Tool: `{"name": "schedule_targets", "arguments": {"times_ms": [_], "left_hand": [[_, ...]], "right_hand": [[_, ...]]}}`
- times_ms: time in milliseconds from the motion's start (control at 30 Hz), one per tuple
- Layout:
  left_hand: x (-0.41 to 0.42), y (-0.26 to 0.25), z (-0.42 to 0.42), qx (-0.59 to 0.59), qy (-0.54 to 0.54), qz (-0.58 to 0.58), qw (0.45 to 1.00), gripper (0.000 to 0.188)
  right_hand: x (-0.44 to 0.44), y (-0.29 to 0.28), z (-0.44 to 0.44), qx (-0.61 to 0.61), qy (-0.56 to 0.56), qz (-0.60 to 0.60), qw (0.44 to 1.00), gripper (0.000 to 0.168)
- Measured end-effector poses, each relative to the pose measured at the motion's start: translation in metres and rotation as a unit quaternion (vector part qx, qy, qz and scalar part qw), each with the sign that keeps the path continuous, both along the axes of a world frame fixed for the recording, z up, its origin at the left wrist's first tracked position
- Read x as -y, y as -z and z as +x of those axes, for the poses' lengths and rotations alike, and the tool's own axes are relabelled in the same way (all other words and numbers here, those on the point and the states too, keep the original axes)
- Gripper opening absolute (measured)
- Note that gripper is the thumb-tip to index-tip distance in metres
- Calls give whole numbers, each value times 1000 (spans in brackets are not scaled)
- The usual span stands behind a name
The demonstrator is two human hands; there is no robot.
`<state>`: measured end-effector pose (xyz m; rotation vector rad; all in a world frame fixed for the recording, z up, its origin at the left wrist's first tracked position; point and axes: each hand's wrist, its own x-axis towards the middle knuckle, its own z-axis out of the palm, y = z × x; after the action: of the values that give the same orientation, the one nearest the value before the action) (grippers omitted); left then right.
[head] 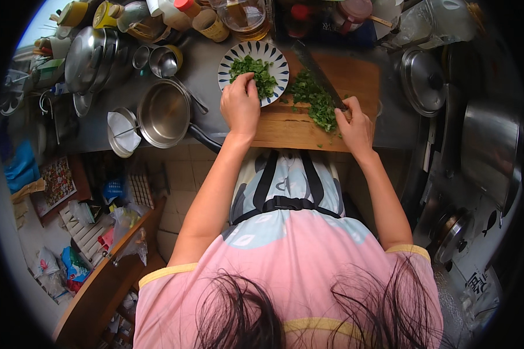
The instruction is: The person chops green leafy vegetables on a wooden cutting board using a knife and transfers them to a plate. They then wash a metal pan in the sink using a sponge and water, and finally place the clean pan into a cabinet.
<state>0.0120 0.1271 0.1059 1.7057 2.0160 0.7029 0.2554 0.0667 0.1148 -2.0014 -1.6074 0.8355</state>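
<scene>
My left hand [241, 102] is over the near edge of a white plate [223, 72] patterned with dark blue teardrop marks. Its curled fingers reach into chopped green herbs [268, 83] on the plate; whether they pinch any leaves is hidden. In my right hand [355, 126] is the handle of a kitchen knife [316, 70]. The blade slants up and left, above a wooden cutting board [279, 131]. More chopped green leaves [316, 102] lie on the board beneath and beside the blade.
Left of the plate are a steel saucepan [163, 113], its black handle toward me, and a white-lined round container [123, 133]. Bottles and jars, including a red-capped bottle [203, 19], line the back. A lidded pot [423, 83] stands right. An open wooden drawer [109, 275] is lower left.
</scene>
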Motion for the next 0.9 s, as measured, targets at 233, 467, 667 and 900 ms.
{"name": "schedule_targets", "arguments": {"times_ms": [233, 467, 667, 900], "left_hand": [[16, 14, 18, -43, 64, 86, 993, 22], [32, 7, 36, -35, 83, 79, 993, 25], [57, 18, 59, 31, 134, 4, 990, 33], [53, 52, 85, -53, 214, 5, 975, 61]], "right_hand": [[-28, 24, 77, 118, -123, -15, 985, 18], [-36, 34, 92, 78, -276, 30, 958, 18], [32, 7, 91, 27, -144, -42, 988, 13], [140, 42, 34, -390, 334, -78, 854, 14]]}}
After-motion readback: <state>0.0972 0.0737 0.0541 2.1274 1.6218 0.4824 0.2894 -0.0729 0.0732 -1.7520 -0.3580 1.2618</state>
